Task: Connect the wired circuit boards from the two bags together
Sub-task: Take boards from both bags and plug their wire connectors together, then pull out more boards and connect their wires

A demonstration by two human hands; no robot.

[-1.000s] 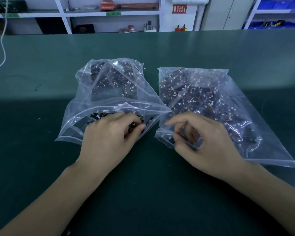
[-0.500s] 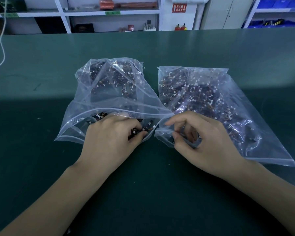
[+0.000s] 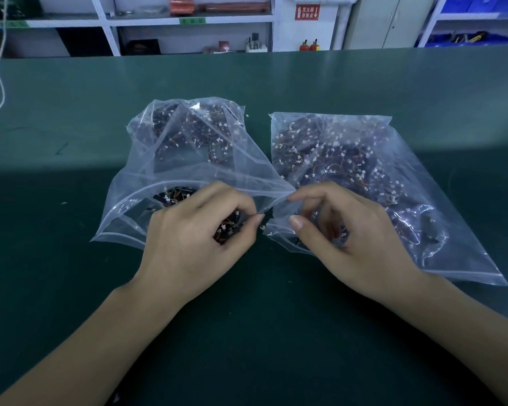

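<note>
Clear plastic zip bags of small dark wired circuit boards lie mid-frame, left bag (image 3: 170, 159) and right bag (image 3: 373, 183); left hand (image 3: 194, 238) pinches boards at its mouth, right hand (image 3: 349, 238) fingers curl inside the other, contents unclear, so picking is underway; next, free single connectors

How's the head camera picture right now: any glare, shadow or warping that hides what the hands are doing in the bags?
Head view: a shadow covers the near half of the table, the far half is brighter; glare streaks the right bag and the left bag, blurring the boards inside; wide-angle bending curves the table's far edge; left hand and right hand are dim but sharp.
</note>
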